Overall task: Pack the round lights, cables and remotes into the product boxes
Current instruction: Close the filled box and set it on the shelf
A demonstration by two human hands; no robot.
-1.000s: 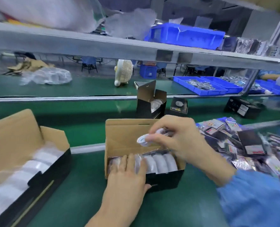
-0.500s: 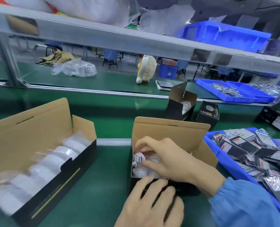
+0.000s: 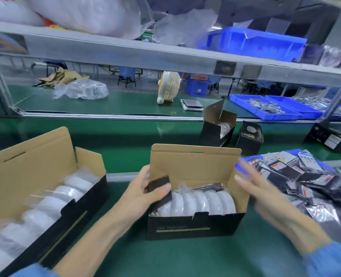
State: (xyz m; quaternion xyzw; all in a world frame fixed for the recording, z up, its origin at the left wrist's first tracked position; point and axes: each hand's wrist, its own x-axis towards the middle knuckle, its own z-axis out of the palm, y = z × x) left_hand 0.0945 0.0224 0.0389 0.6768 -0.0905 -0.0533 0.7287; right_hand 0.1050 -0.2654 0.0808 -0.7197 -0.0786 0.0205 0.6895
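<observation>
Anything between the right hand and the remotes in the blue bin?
Nothing visible. The right hand, blurred with fingers spread, hovers beside the open product box; the bagged remotes lie uncovered in the blue bin just to its right.

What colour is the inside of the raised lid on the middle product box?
Plain brown cardboard: the raised lid of the black product box, best in the head view.

You have open green belt [image 3: 125, 148] from ten to twelve o'clock. A long open carton [image 3: 45, 196] blocks nine o'clock; the heaped remotes bin [image 3: 305, 176] blocks three; two black boxes [image 3: 231, 132] stand at one.
</observation>
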